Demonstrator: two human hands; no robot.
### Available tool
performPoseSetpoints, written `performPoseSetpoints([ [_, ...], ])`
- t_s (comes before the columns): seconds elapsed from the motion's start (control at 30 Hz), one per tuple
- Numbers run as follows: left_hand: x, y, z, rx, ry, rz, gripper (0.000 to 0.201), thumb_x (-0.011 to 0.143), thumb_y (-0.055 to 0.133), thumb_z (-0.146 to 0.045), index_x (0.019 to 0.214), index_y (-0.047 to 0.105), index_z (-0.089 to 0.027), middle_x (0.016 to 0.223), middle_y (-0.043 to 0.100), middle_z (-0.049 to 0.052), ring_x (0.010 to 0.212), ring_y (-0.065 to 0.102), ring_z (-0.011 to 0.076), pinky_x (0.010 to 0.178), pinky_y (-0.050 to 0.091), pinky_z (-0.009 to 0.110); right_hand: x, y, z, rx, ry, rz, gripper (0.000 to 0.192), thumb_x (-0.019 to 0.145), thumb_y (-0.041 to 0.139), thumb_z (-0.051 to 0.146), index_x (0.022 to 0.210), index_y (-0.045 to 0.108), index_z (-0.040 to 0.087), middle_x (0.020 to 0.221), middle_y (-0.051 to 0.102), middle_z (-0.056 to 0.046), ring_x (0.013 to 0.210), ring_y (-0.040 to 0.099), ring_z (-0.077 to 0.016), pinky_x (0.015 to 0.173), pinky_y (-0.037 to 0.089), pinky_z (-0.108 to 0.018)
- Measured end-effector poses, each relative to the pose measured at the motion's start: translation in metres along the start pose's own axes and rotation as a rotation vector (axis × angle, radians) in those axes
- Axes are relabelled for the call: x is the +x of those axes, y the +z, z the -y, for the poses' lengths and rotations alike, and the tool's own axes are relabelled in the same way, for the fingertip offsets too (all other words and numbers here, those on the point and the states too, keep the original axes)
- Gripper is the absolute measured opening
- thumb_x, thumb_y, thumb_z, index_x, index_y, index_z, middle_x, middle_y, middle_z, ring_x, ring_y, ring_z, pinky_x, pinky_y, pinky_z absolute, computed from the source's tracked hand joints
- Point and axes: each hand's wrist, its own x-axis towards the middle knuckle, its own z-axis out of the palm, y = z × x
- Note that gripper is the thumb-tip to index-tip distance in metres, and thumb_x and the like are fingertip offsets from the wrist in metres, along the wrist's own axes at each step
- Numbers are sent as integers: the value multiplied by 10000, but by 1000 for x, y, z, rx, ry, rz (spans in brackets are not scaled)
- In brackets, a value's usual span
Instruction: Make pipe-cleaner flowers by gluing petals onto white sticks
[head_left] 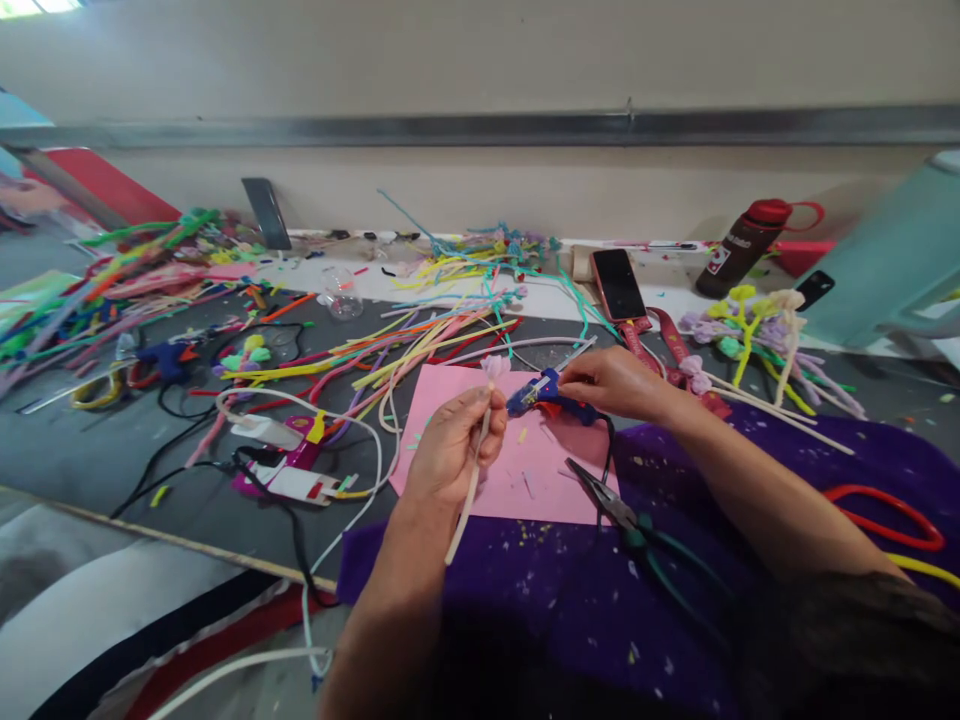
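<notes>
My left hand (452, 447) grips a cream pipe-cleaner stem (468, 500) upright, topped by a small pale pink flower (495, 367). My right hand (615, 383) holds a blue glue gun (541, 392) whose nozzle points left toward the flower. Both hands hover over a pink paper sheet (525, 470) lying on the grey table (112, 450). Green-handled pliers (637, 530) lie just right of the sheet on a purple cloth (570, 610).
Many coloured pipe cleaners (420, 345) are strewn across the table. A phone (617, 284), a dark bottle with a red cap (742, 246), finished pastel flowers (757, 335), a second glue gun (165, 358), cables and a clear cup (343, 293) lie around.
</notes>
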Motion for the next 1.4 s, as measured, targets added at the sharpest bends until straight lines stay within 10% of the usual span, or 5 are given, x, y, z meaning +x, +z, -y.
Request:
performPoseSetpoints([
  [0.17, 1, 0, 0, 5, 44, -86, 169, 698, 609, -298, 742, 575, -139, 519, 516, -45, 350, 395, 25, 327, 240, 143, 7, 12, -14, -317, 164, 66, 275, 690, 632, 455, 742, 669, 188, 710, 661, -79, 664, 578, -214, 539, 304, -271],
  [0.63, 1, -5, 4, 30, 184, -183, 251, 720, 610, -375, 778, 614, -130, 569, 592, -13, 423, 514, 68, 369, 310, 173, 13, 19, -28, 297, 203, 65, 213, 675, 557, 314, 822, 535, 160, 659, 572, -3, 545, 557, -126, 475, 405, -225],
  [0.97, 0, -8, -1, -30, 190, -225, 272, 682, 640, -383, 780, 618, -130, 580, 593, -10, 447, 521, 77, 397, 341, 184, 5, 15, -7, 1122, 127, -28, 258, 745, 582, 369, 875, 574, 146, 663, 511, -1, 497, 451, -86, 438, 323, -211],
  [1.4, 2, -9, 0, 32, 124, -230, 261, 692, 632, -377, 721, 636, -117, 544, 601, 9, 418, 527, 79, 388, 333, 181, -8, 1, 15, 1115, -27, -42, 262, 682, 657, 293, 890, 614, 140, 834, 660, -105, 578, 566, -147, 479, 397, -243],
])
